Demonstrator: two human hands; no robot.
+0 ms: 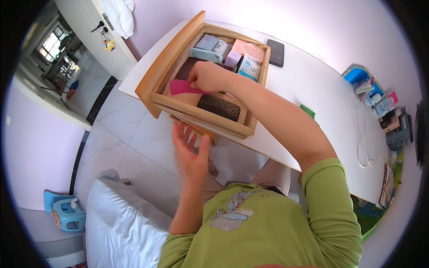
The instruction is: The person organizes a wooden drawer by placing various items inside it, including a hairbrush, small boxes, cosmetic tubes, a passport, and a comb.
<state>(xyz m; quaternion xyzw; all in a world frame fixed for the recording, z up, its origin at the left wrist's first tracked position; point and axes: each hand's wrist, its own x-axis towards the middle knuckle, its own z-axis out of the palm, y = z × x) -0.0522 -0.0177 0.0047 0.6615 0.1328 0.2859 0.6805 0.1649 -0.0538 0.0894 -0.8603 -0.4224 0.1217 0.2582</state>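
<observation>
A wooden drawer (201,104) rests on the white table. Over its inside, my right hand (208,76) grips a flat pink item (182,87) between thumb and fingers. Below the drawer's near side is my left hand (191,150), palm up with its fingers apart, holding nothing. Within the drawer, a dark patterned case (219,107) lies toward the near side. Small boxes fill the far part, among them a pink box (248,51), a lilac box (233,59) and a white and blue box (249,68). My right forearm hides part of the drawer.
A dark phone (276,53) lies beside the drawer on the white table (288,97). A green item (307,111) is near my right forearm. Toiletries, boxes and a white cable (360,140) stand or lie at the table's right. A white-covered bed (124,214) is at lower left.
</observation>
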